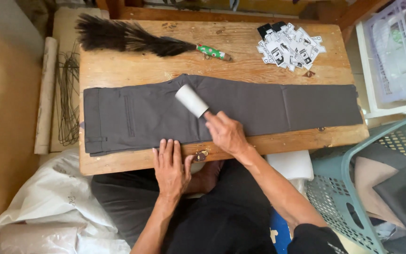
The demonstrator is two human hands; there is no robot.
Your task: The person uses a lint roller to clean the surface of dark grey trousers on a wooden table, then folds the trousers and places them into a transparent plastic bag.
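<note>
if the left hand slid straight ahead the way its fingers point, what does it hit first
Probably nothing new: the left hand already lies flat on the grey trousers, so it stays on the fabric; the feather duster lies further on.

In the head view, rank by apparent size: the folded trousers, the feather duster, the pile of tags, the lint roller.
1. Grey trousers, largest by far.
2. Feather duster.
3. Pile of tags.
4. Lint roller, smallest, held in the right hand.

The lint roller's handle (208,114) is hidden inside the right hand (226,134).
</note>
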